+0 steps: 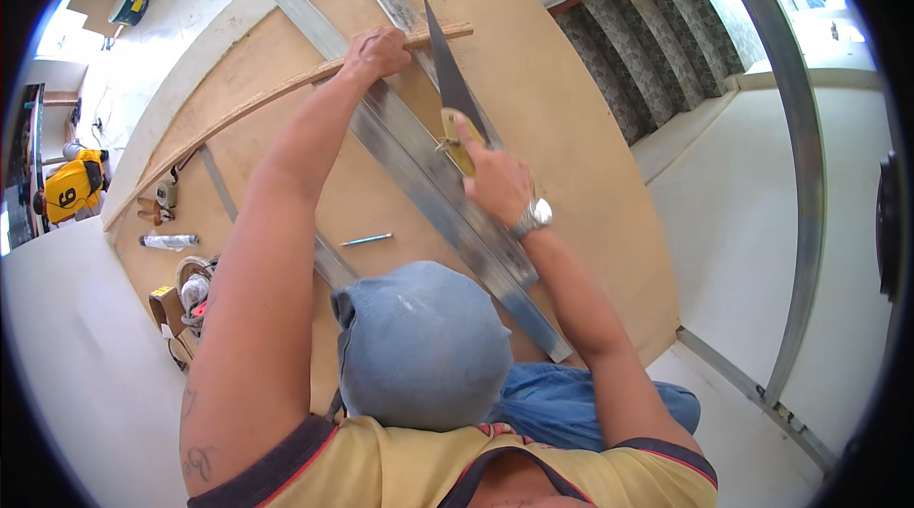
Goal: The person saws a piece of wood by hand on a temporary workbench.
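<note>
My right hand is closed around the yellow handle of a handsaw, index finger stretched along the handle. The dark, tapering blade points away from me and crosses a long, thin wooden strip close to its far right end. Just left of the blade, my left hand grips the strip with curled fingers. Beneath the strip, grey metal channels run diagonally over a broad tan wooden board. Whether the saw's teeth have cut into the strip is too small to tell.
A blue pencil lies on the board. To the left are a plastic-wrapped roll, a corded power tool and a tape measure. A yellow machine stands beyond. Carpeted stairs and a metal upright are on the right.
</note>
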